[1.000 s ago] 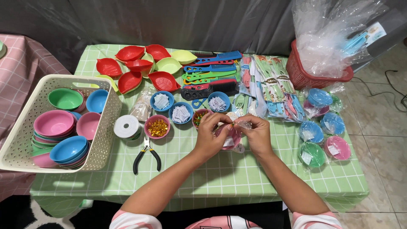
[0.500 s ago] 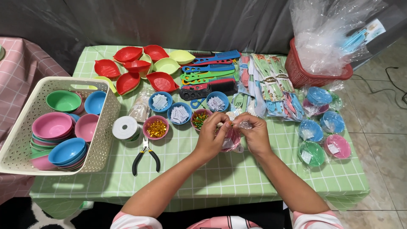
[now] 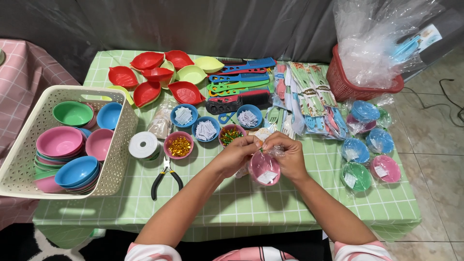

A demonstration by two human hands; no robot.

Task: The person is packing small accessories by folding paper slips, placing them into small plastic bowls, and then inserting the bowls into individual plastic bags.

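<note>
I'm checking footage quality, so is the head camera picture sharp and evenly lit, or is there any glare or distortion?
Head view: evenly lit, soft shadows; both hands, left hand and right hand, and the pink bowl look sharp; glare on the clear plastic bags in the red basket; table edges bow slightly, wide-angle.

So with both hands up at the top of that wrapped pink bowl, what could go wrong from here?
The pink bowl is gripped only by its clear wrap, pinched between left hand and right hand; if the film slips, the bowl may drop onto the table. The open bowl of green and red bits sits just beyond the knuckles and could be tipped. The pliers lie near the left forearm and might get nudged.
</note>
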